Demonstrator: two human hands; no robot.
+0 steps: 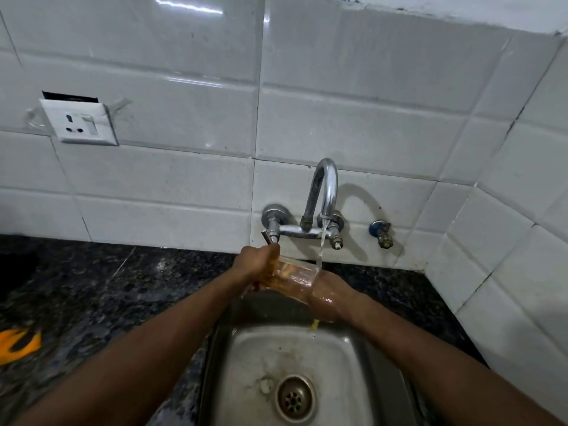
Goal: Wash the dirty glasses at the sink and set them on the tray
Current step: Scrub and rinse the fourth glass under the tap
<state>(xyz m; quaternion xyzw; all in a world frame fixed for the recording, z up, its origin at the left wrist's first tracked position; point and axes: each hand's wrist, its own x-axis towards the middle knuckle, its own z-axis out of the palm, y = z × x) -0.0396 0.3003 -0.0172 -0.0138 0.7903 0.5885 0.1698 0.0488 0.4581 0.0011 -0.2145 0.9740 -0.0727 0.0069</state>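
A clear drinking glass (295,276) smeared with orange-brown residue lies on its side above the steel sink (242,358). My left hand (256,264) grips its base end. My right hand (330,298) is at its mouth end, with the fingers reaching into the glass. Water runs from the chrome tap (322,192) onto the glass rim and my right hand. Yellowish water drips into the basin below. No tray is in view.
The drain (295,398) sits at the basin's front. Dark speckled granite counter (92,290) flanks the sink. An orange object (18,344) lies at the left edge. A wall socket (80,123) and a small blue valve (381,232) are on the white tiles.
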